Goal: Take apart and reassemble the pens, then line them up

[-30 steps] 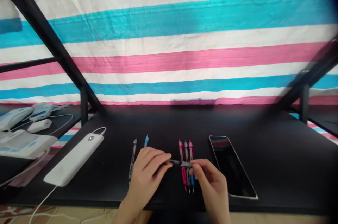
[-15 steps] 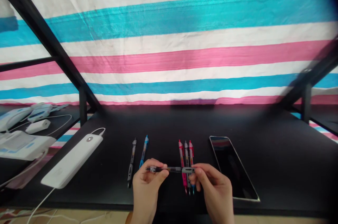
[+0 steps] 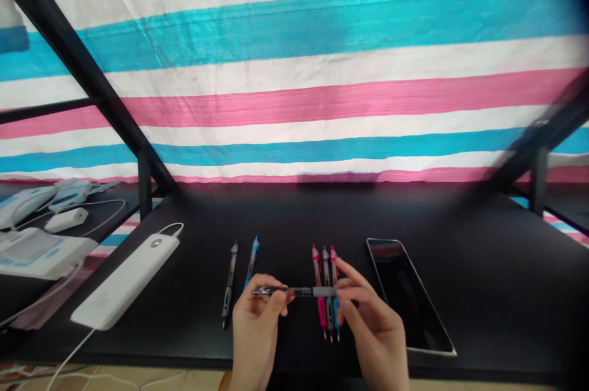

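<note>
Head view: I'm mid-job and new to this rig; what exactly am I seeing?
There is no machine here: these are a person's two bare hands, seen from a camera worn on the head, looking forward and down. The left hand and right hand hold a slim clear-barrelled pen with a grey grip crosswise between them. On the flat black table, from left to right, lie a long white box-shaped device with cables, a slim grey-and-black pen, a slim blue pen, three slim red- and grey-topped pens and a rectangular dark-screened phone.
</note>
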The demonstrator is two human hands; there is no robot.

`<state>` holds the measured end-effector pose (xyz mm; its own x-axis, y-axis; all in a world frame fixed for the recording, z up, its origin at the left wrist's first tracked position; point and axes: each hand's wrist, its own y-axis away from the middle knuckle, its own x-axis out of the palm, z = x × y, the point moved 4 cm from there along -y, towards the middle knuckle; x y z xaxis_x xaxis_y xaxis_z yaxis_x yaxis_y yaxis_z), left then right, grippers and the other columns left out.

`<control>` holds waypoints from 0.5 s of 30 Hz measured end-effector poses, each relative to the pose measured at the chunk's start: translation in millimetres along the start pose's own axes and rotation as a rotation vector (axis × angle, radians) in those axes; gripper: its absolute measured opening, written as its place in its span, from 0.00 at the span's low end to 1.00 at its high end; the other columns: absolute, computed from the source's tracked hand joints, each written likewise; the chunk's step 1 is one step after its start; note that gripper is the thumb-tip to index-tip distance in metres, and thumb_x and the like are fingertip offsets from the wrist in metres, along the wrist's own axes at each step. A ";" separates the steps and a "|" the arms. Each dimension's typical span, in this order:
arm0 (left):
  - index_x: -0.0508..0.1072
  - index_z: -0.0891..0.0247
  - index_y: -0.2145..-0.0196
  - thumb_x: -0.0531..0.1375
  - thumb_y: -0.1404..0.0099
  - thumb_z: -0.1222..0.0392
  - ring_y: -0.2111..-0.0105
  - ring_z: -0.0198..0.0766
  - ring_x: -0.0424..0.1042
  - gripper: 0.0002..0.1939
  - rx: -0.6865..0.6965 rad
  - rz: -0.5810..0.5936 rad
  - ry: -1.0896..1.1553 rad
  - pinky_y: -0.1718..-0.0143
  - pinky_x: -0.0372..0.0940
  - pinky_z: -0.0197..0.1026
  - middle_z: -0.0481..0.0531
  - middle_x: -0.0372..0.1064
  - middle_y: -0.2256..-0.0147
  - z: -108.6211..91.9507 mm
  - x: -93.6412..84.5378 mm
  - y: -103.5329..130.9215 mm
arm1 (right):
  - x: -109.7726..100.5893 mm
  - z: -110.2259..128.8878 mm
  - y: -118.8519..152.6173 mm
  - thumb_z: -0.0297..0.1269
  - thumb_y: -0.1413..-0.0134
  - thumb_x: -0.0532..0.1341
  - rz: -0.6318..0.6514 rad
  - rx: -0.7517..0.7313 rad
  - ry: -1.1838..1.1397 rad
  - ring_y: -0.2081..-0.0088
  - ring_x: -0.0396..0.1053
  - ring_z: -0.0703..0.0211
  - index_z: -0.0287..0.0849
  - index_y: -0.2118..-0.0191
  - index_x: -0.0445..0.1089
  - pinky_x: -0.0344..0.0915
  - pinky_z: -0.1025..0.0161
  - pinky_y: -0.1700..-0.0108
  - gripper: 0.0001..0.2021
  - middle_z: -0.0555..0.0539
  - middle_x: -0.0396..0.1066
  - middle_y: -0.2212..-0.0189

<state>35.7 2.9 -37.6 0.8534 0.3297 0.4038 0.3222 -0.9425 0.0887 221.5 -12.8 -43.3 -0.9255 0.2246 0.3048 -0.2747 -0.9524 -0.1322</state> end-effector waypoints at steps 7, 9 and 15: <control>0.80 0.61 0.73 0.79 0.55 0.52 0.78 0.28 0.69 0.17 0.023 -0.030 0.068 0.70 0.67 0.29 0.45 0.73 0.77 -3.0 0.6 -2.2 | -0.1 -4.8 0.5 0.47 0.37 0.65 0.001 0.095 0.119 0.77 0.59 0.63 0.43 0.69 0.75 0.57 0.67 0.75 0.14 0.54 0.61 0.80; 0.80 0.61 0.73 0.79 0.55 0.52 0.78 0.28 0.69 0.16 0.033 -0.029 0.070 0.70 0.68 0.29 0.46 0.73 0.76 -3.9 0.8 -1.9 | -0.9 -5.3 1.1 0.47 0.38 0.65 -0.010 0.085 0.158 0.75 0.58 0.63 0.43 0.72 0.73 0.57 0.67 0.74 0.16 0.53 0.61 0.80; 0.81 0.60 0.73 0.79 0.55 0.51 0.77 0.29 0.69 0.16 0.058 -0.067 0.068 0.70 0.69 0.30 0.47 0.74 0.73 -2.6 -1.0 -1.0 | 0.3 -4.5 -1.0 0.49 0.38 0.65 0.039 0.095 0.087 0.73 0.62 0.61 0.45 0.60 0.76 0.60 0.65 0.71 0.12 0.49 0.70 0.70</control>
<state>33.4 3.4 -35.7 0.7999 0.3855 0.4599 0.4023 -0.9132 0.0657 220.3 -10.8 -47.3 -0.9553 0.2002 0.2177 -0.2160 -0.9751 -0.0511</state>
